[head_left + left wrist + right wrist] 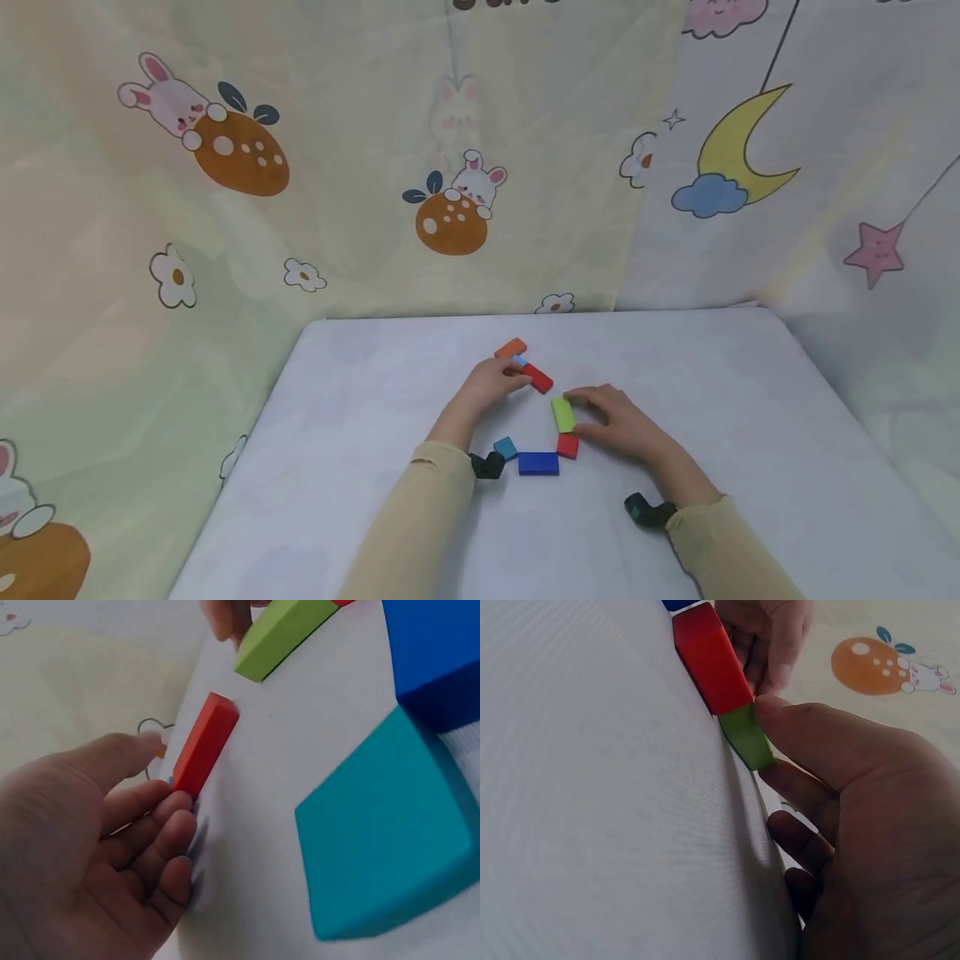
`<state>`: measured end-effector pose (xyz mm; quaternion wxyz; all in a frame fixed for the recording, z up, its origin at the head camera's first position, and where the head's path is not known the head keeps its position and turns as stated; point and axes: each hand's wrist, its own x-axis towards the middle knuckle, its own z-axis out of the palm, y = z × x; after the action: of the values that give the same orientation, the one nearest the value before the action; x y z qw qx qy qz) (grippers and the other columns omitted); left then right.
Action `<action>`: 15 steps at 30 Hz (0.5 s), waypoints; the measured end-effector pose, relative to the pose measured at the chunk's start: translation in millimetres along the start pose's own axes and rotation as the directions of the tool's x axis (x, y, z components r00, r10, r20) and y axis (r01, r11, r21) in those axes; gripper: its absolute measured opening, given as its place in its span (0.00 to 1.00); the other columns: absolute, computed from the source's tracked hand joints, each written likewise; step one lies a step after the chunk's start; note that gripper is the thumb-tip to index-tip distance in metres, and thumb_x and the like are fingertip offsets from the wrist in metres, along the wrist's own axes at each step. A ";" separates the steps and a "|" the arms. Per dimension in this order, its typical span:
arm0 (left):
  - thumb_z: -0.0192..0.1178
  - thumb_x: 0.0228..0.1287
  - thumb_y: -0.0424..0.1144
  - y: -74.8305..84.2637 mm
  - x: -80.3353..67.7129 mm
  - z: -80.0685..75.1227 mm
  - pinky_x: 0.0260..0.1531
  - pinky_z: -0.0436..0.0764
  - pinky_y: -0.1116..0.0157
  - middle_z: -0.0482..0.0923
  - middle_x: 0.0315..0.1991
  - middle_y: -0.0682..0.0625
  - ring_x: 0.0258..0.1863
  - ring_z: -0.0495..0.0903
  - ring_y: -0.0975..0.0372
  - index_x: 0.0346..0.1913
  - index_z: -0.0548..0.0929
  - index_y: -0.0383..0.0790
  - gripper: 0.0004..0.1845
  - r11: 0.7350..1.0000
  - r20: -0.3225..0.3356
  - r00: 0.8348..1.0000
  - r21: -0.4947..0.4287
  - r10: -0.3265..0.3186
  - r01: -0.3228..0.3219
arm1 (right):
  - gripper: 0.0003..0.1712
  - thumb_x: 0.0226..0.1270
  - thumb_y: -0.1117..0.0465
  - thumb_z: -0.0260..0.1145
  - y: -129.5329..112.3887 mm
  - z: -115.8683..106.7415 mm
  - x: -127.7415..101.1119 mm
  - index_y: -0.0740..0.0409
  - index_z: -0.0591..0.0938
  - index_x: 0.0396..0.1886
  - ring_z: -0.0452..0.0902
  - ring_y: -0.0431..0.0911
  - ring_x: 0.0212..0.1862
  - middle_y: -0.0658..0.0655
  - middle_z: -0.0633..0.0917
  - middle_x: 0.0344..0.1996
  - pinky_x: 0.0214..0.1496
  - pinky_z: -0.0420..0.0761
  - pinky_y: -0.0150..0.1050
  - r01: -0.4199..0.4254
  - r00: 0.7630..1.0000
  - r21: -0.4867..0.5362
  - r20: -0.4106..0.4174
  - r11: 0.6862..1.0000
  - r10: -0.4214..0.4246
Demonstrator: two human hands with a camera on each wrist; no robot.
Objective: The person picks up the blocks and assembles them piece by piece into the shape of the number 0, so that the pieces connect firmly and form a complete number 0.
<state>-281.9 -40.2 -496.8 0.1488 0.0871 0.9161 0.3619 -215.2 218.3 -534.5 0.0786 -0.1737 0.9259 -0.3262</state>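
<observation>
While the left hand [491,385] fingers touch the red block [204,744], the right hand [618,421] grip pinches the green block [748,737].

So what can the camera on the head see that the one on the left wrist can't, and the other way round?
Only the head view shows the whole ring of blocks on the white table: the orange block, the small red block, both sleeves, and the right hand at the green block. Only the left wrist view shows the left hand's fingertips touching the end of the long red block from close up. Both show the left hand, the green, long red, teal and blue blocks.
</observation>
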 end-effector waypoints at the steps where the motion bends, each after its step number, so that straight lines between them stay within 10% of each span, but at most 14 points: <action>1: 0.63 0.65 0.53 0.2 1.3 1.4 0.47 0.81 0.62 0.81 0.46 0.53 0.46 0.76 0.60 0.53 0.83 0.48 0.18 1.000 -0.012 1.000 0.004 -0.004 0.004 | 0.33 0.61 0.44 0.71 -0.6 0.0 0.1 0.33 0.72 0.67 0.67 0.49 0.65 0.48 0.75 0.63 0.64 0.73 0.59 -0.001 1.000 0.003 -0.001 1.000 0.001; 15: 0.69 0.56 0.61 4.9 13.8 24.3 0.58 0.79 0.56 0.71 0.63 0.47 0.57 0.74 0.57 0.65 0.73 0.45 0.38 0.962 -0.066 0.998 0.271 -0.003 0.021 | 0.33 0.61 0.45 0.71 -0.9 1.7 1.3 0.31 0.72 0.67 0.67 0.48 0.65 0.47 0.75 0.62 0.65 0.73 0.58 -0.024 1.000 -0.003 -0.006 1.000 0.024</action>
<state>-286.5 -17.5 -513.2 0.1077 0.0893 0.9619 0.2349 -215.7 216.1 -535.3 0.0797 -0.1617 0.9286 -0.3245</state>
